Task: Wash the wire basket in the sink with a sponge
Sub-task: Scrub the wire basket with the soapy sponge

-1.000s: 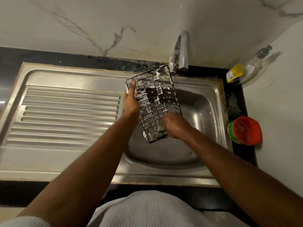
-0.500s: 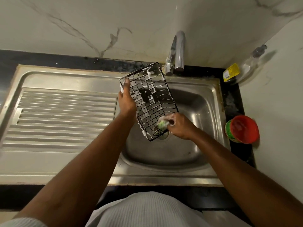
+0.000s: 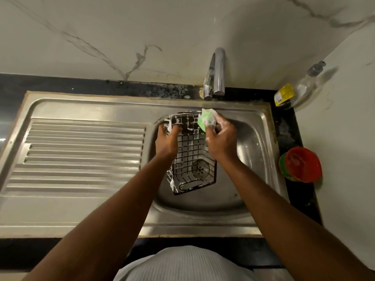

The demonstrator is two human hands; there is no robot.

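Black wire basket (image 3: 191, 153) lies in the sink (image 3: 253, 151), long axis running away from the person. Left hand (image 3: 166, 139) grips its far-left rim; right hand (image 3: 221, 138) clenches the sponge (image 3: 207, 119) at the far-right corner, nearest for scrubbing.

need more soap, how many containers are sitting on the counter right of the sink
2: a clear pump bottle in the back corner by the wall, and a red-lidded tub nearer, beside the basin. None seem hidden.
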